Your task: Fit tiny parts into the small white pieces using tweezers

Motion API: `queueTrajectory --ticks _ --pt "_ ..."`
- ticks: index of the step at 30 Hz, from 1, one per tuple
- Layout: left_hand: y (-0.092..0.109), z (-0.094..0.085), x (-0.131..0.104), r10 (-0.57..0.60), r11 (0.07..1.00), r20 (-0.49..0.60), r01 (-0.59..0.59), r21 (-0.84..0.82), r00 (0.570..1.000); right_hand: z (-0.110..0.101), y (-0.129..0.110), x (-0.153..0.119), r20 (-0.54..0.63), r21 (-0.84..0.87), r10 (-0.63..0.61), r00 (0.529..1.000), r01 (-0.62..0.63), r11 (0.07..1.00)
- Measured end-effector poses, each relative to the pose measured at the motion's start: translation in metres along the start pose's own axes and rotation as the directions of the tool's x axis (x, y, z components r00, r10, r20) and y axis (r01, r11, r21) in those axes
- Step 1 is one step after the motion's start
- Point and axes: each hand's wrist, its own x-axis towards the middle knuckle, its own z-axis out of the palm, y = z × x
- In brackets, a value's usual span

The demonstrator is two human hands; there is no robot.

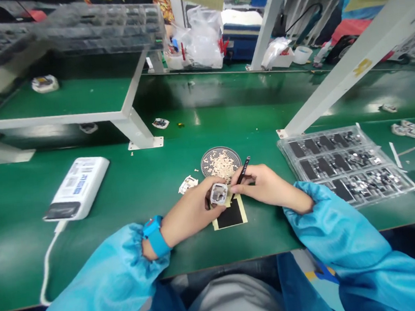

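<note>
Between the thumb and fingers of my left hand (202,203) is a small white square housing (219,194), its open inside facing up. My right hand (258,184) pinches black tweezers (244,170), whose tips point down close to the housing's right side. Beneath both hands lies a black sheet with a cream border (231,216). Just beyond them, a round dark dish (204,164) holds many tiny beige pieces (221,164). Another white housing (187,184) rests on the green table left of the dish.
Clear trays of dark and metallic parts (341,161) sit at the right. A white power bank (79,186) with a cable lies at the left. White metal shelf legs (136,128) stand behind, and more white housings (410,129) lie far right.
</note>
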Motion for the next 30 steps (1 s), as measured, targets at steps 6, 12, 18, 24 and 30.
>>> queueTrajectory --ticks 6,12,18,24,30 --pt "-0.003 0.005 0.000 -0.057 0.998 -0.035 0.056 -0.016 0.998 -0.005 -0.015 -0.006 -0.032 0.084 -0.023 0.999 0.026 0.996" --pt "-0.002 0.007 0.001 -0.089 0.976 -0.081 0.071 -0.205 0.993 -0.008 -0.024 -0.013 -0.303 0.129 -0.207 0.930 0.255 0.958" --pt "-0.007 0.013 0.005 -0.124 0.915 -0.087 0.080 -0.396 0.988 0.002 -0.022 -0.013 -0.315 -0.117 -0.443 0.839 0.429 0.896" --pt "-0.009 0.016 0.006 -0.167 0.871 -0.074 0.112 -0.479 0.983 0.007 -0.017 -0.009 -0.237 -0.200 -0.533 0.812 0.497 0.845" --pt "-0.007 0.015 0.007 -0.186 0.862 -0.070 0.128 -0.490 0.980 0.009 -0.015 -0.008 -0.188 -0.244 -0.574 0.797 0.528 0.813"
